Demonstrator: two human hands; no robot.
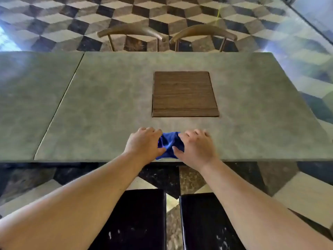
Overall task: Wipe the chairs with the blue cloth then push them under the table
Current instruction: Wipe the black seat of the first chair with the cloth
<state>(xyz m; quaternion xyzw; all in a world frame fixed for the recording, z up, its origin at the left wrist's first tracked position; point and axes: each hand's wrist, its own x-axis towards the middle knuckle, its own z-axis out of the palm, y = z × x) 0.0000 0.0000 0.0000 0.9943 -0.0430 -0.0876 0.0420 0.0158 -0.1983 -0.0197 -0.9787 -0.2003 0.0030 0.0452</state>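
Note:
A blue cloth [170,144] lies bunched on the grey table [108,105] near its front edge. My left hand [144,145] holds its left side and my right hand [195,147] holds its right side, fingers curled over the fabric and thumbs pressed into it. Much of the cloth is hidden under both hands. Two wooden chairs stand at the far side of the table, the left chair [130,31] and the right chair [202,32]; only their curved backrests and thin metal posts show. Two black chair seats, one left [137,219] and one right [203,222], sit below my arms, clear of the table's front edge.
A square wooden panel [184,93] is set in the tabletop beyond the cloth. A seam [59,103] splits the tabletop at the left. The floor [54,24] has a cube-pattern of tiles all around.

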